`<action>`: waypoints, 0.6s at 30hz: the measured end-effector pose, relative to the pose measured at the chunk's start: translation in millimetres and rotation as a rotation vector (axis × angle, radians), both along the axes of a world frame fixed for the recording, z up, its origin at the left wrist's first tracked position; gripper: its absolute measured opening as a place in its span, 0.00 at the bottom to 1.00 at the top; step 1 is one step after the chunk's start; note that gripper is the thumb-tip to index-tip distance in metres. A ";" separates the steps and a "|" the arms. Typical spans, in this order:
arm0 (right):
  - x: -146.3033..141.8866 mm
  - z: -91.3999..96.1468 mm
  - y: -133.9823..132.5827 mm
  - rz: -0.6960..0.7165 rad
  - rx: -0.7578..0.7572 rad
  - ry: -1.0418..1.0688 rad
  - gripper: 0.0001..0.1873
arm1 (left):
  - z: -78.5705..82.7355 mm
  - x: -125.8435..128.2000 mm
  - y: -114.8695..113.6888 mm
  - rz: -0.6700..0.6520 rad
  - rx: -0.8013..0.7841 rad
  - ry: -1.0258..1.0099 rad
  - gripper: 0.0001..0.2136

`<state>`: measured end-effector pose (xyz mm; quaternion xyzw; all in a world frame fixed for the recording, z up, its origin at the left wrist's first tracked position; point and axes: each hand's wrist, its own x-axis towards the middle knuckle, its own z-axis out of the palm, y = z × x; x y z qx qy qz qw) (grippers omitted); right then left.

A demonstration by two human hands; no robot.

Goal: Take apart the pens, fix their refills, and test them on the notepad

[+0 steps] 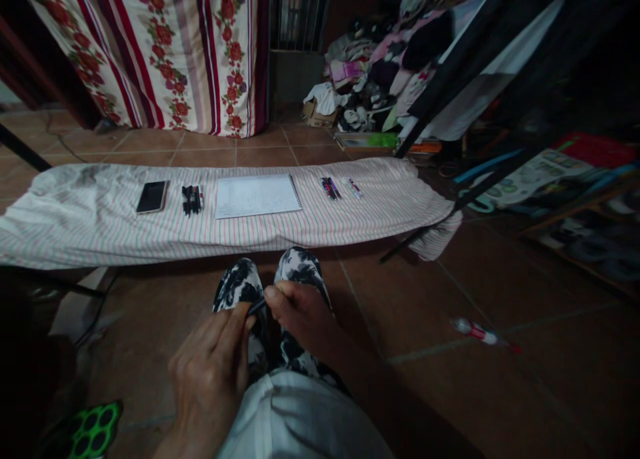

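My left hand [213, 372] and my right hand [300, 315] meet over my knees, which are in black-and-white patterned trousers [240, 285]. Both hands pinch a thin dark object [257, 306], perhaps a pen, between their fingertips. Ahead on the floor lies a striped cloth [350, 219]. On it rest a spiral notepad [257, 195], a phone [152, 197], a bunch of dark pens [192, 199] and more coloured pens [331, 188], all out of reach of my hands.
A flowered curtain [165, 52] hangs at the back. Clothes [380, 65] are heaped at the back right. Dark slanted bars [465, 52] cross the right side. A small red-and-white item [480, 333] lies on the tiled floor, and a green-and-black object [93, 432] at lower left.
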<state>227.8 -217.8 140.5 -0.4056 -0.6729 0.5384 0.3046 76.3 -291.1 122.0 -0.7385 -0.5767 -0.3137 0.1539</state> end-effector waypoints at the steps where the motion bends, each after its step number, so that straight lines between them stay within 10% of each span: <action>1: -0.3 -0.9 -0.9 -0.002 -0.016 0.002 0.22 | -0.4 0.6 -0.4 0.008 0.012 0.024 0.11; 5: -1.5 -3.0 -4.1 -0.063 0.068 -0.003 0.22 | 1.2 4.2 -0.3 -0.020 -0.058 -0.173 0.09; 11: 5.0 7.8 -4.7 0.056 0.412 -0.068 0.18 | 15.6 4.1 0.3 0.003 -0.674 -1.016 0.13; 18: 15.5 30.3 -5.1 0.305 0.633 -0.010 0.17 | 32.8 -6.2 -1.5 -0.358 -1.278 -1.495 0.20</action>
